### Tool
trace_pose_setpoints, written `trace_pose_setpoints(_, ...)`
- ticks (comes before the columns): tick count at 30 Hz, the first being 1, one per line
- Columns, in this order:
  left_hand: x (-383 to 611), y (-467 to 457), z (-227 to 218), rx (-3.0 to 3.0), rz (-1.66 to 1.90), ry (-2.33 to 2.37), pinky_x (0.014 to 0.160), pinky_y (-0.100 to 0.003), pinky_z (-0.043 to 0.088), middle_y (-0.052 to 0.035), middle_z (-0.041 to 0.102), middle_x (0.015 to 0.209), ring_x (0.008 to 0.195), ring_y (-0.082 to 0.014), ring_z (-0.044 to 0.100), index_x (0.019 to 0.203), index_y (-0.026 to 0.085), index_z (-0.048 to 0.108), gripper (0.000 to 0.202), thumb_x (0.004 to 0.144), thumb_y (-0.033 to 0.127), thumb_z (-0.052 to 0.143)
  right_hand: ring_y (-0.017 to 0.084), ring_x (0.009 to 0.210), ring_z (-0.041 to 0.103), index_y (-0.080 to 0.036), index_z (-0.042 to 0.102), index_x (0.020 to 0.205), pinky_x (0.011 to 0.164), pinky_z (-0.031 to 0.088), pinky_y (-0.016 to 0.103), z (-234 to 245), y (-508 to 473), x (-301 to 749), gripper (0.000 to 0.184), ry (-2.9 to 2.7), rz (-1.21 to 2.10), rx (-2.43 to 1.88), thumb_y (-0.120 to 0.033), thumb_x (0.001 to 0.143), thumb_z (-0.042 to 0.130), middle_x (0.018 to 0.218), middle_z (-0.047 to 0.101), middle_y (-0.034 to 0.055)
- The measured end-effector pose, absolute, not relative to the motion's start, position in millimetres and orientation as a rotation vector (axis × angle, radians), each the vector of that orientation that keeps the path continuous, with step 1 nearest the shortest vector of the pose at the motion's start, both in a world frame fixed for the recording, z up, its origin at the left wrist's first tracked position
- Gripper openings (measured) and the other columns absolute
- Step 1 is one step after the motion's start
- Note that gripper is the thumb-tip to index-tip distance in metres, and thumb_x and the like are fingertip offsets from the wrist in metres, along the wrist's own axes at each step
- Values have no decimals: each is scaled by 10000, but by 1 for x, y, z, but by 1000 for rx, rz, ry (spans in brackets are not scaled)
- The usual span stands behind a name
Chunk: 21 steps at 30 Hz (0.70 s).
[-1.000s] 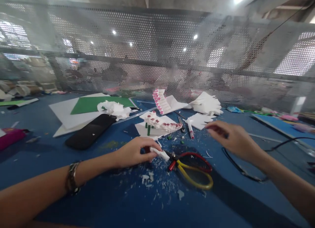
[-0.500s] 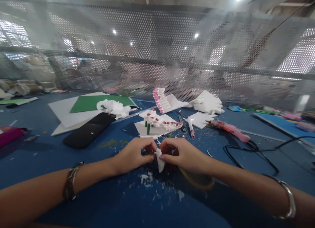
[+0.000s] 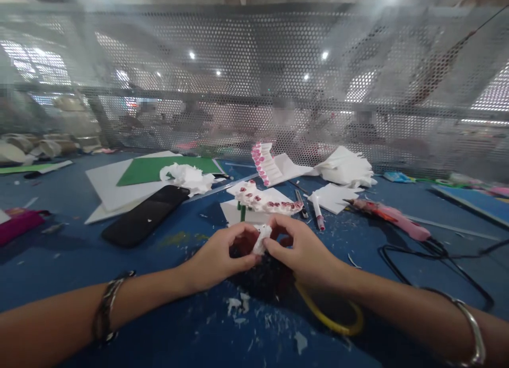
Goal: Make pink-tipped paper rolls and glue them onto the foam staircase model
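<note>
Between the fingertips of both hands is a small crumpled white piece [image 3: 262, 239], which looks like paper or tissue. My left hand [image 3: 222, 256] pinches it from the left, thumb below and fingers curled above. From the right, my right hand [image 3: 304, 248] grips it between thumb and forefinger. Just beyond the hands stands a white strip dotted with dark red [image 3: 264, 198], raised on green legs [image 3: 242, 213] over white sheets. White scraps [image 3: 238, 304] lie on the blue table below the hands, and a yellow ring [image 3: 338, 325] rests under my right forearm.
A pink glue gun [image 3: 392, 219] with a black cord lies at the right. A marker [image 3: 318, 211] lies nearer the middle. Left are a black case [image 3: 145, 217], a green sheet [image 3: 167, 169] and crumpled tissue [image 3: 191, 178]. A perforated metal screen [image 3: 238, 81] stands behind.
The white piece has turned in my fingers, from hanging point-down to slanting up between the hands, and looks more bunched. The view has shifted slightly.
</note>
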<state>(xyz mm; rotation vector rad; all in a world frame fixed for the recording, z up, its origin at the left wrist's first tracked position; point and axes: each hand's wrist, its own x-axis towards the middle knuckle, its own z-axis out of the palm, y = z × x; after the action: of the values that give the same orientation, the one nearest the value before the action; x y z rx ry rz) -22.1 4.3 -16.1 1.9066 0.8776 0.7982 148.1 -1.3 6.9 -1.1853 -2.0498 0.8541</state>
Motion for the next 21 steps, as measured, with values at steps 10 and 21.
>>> trace_pose_setpoints(10,-24,-1,-14,2187,705,925,641,-227,418,-7,606,761,696,-126,538,834,170,565,206,824,286,394,64,628,488,-167,473,848,592,413,209,4,1,151,159,-1936,1177,-977,-214,712,540,751,516,-10)
trace_pose_setpoints(21,-25,-1,-12,2056,981,1004,590,-186,406,24,520,711,648,-93,494,888,184,522,151,788,289,480,57,530,405,-173,425,642,515,363,206,2,-1,151,130,-2063,1017,-1023,-228,715,518,604,435,-39)
